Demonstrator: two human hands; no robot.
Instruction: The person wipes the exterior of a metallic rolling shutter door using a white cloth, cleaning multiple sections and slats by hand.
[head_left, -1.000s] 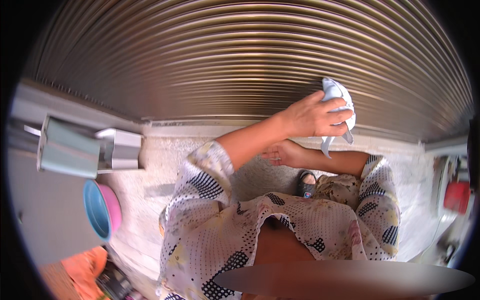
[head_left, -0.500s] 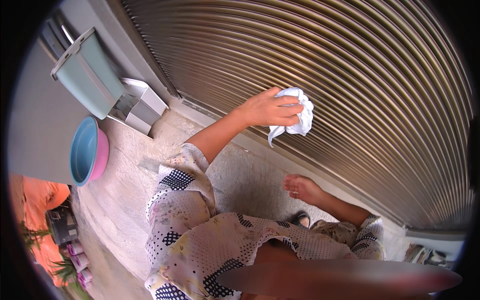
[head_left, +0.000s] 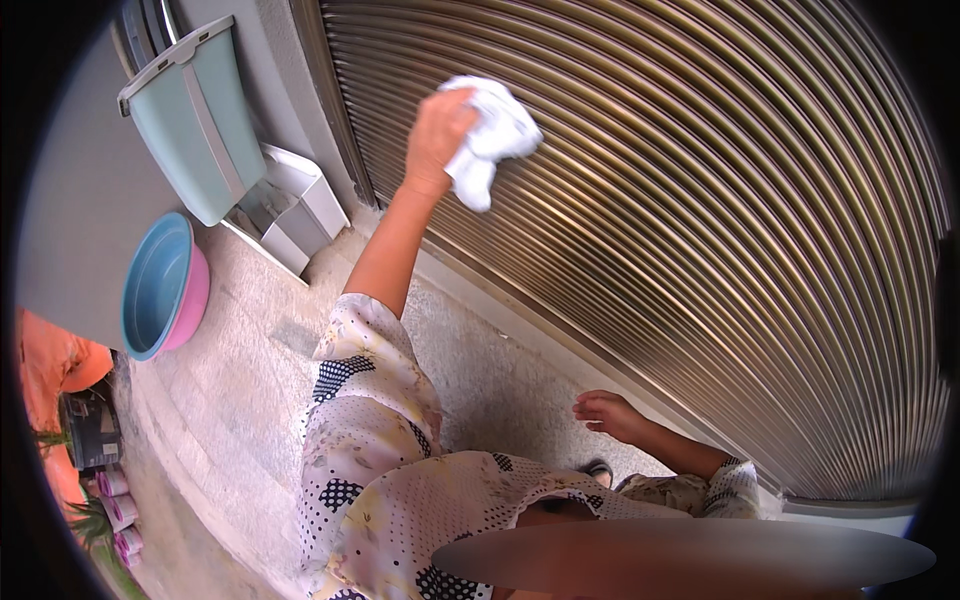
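Note:
My left arm reaches up and forward, and my left hand grips a crumpled white cloth, slightly blurred. The cloth is at the upper left part of a ribbed metal shutter; part of it hangs down below the hand. Whether the whole cloth presses on the ribs I cannot tell. Lower down on the right, my right hand is held in front of my body, near the shutter's bottom edge. Its fingers are loosely extended and hold nothing.
To the left stand a pale green bin, a white open container and a basin, blue inside and pink outside. An orange cover and a dark box lie farther left. A sandalled foot rests on the concrete floor.
My left hand has carried the cloth up and to the left across the shutter, and the arm has straightened. The right hand stays low, with little movement. The whole view has shifted slightly.

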